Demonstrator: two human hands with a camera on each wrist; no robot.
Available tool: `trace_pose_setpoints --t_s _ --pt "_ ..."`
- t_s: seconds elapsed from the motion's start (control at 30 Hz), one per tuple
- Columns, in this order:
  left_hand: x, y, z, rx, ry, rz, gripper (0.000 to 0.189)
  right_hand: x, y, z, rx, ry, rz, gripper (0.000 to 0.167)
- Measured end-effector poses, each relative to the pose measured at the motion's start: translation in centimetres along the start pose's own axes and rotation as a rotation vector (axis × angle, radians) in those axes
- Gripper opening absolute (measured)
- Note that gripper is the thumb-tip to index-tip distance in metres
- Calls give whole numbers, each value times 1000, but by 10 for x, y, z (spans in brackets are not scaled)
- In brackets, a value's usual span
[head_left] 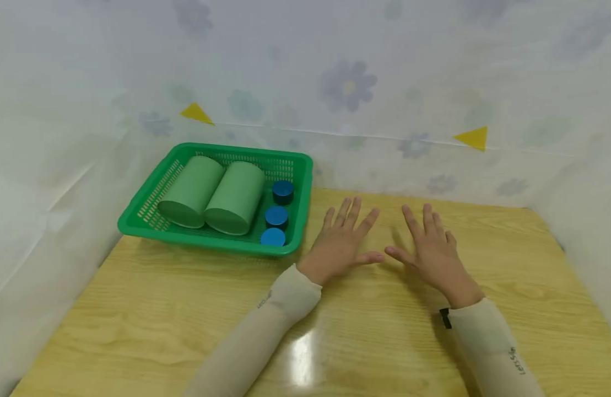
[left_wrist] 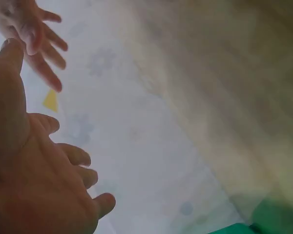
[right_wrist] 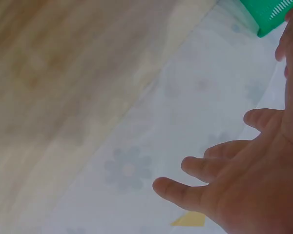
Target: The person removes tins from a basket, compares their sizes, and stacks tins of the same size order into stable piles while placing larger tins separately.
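Basket [head_left: 201, 241] of green cylinders [head_left: 238, 190], left hand [head_left: 338, 248] near, right hand [head_left: 436, 257] farther, both spread wide

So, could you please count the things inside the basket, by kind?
Green cylinders: 2
Short blue cylinders: 3
Total in the basket: 5
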State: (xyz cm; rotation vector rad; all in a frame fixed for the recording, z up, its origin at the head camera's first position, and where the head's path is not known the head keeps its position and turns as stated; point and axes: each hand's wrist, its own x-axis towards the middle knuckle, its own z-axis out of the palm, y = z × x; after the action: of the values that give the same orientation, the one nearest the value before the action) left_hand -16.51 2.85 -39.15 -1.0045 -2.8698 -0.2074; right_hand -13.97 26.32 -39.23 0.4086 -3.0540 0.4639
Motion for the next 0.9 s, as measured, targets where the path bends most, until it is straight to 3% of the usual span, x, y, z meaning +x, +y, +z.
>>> trace_pose_setpoints --t_s 0.17,0.37,0.67,0.9 --pt "-7 1 -27 13 38 44 93 -2 -7 -13 59 14 -27 99" --pt "-19 -5 -52 -97 27 24 91 -5 -21 -24 127 43 -74 97" --pt "-44 -26 -67 -96 91 -6 90 15 -52 -34 92 74 -143 91" --pt "-68 -57 -82 -46 129 -43 89 30 -79 -39 76 66 -209 90"
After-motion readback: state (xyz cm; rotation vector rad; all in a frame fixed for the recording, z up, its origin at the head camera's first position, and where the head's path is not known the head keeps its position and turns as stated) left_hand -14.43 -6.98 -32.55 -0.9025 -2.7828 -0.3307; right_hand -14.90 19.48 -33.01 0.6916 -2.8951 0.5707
